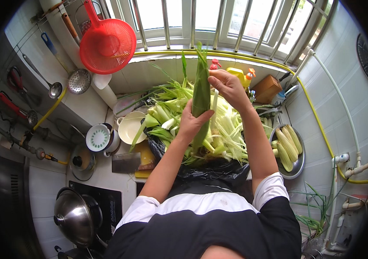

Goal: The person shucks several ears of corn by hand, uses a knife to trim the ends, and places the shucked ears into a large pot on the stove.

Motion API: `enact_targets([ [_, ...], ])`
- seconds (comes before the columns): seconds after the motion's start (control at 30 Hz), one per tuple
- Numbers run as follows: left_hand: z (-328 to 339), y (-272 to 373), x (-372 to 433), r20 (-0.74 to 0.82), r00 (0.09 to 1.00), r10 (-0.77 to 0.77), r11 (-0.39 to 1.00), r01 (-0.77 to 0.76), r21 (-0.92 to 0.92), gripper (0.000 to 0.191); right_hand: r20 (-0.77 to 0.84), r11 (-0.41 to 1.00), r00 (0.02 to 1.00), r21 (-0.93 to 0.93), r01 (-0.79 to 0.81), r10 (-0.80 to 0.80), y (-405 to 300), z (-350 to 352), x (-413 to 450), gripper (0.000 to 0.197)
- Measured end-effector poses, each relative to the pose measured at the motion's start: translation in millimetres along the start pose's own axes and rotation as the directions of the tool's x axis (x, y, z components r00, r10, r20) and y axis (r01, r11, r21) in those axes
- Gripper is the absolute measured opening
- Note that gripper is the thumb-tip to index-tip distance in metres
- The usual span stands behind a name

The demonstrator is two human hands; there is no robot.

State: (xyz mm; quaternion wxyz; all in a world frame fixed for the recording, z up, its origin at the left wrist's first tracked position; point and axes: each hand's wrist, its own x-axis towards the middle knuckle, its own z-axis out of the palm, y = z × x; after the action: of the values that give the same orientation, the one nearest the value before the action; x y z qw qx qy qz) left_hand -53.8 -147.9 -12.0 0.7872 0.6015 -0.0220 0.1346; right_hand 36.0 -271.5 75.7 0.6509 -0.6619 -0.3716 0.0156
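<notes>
My left hand [193, 122] grips an ear of corn in its green husk [200, 87] around the lower part, tip upward. Near the tip, the fingers of my right hand [228, 86] are bent against the husk's right side; whether they pinch a leaf is hard to see. Below both hands spreads a large heap of pale and green corn husks [230, 119], with a black plastic bag [214, 171] under its near edge. To the right, a metal bowl [294, 173] holds several husked ears of corn [289, 142].
Left of the heap are a cream pot [130, 128], a cleaver [125, 162] on a yellow cutting board [147, 155] and a lidded wok [75, 217] on the cooktop. A red colander [108, 45] hangs upper left. A knife block [268, 89] and pump bottles stand behind.
</notes>
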Motion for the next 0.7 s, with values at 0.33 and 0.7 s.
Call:
enact_targets([
  [0.33, 15, -30, -19, -0.200, 0.871, 0.449, 0.633, -0.153, 0.759, 0.069, -0.156, 0.731, 0.974, -0.682, 0.011, -0.161, -22, 11, -23, 0.021],
  [0.7, 12, -48, -23, -0.186, 0.966, 0.182, 0.941, -0.117, 0.316, 0.074, -0.380, 0.735, 0.837, 0.677, -0.038, 0.394, 51, 29, -49, 0.008],
])
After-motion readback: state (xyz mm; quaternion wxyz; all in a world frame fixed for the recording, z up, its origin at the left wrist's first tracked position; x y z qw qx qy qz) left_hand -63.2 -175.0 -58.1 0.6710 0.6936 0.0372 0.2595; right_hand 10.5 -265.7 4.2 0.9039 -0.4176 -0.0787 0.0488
